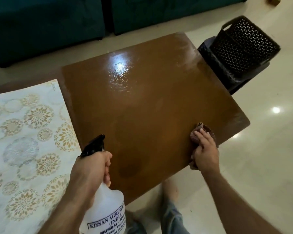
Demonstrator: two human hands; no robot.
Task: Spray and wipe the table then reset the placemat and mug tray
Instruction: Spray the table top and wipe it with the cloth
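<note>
Left hand [93, 168] curled round spray bottle [107, 205], right hand [204, 149] pressing brown cloth [195, 132] at lower right — wet tabletop [142, 107]; overspray risked soaking placemat [24, 132].

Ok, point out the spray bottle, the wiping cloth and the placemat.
spray bottle [107, 205]: head view, on its clear body above the label.
wiping cloth [208, 130]: head view, on the brown fold showing beyond the fingertips.
placemat [27, 132]: head view, on its patterned middle.
</note>
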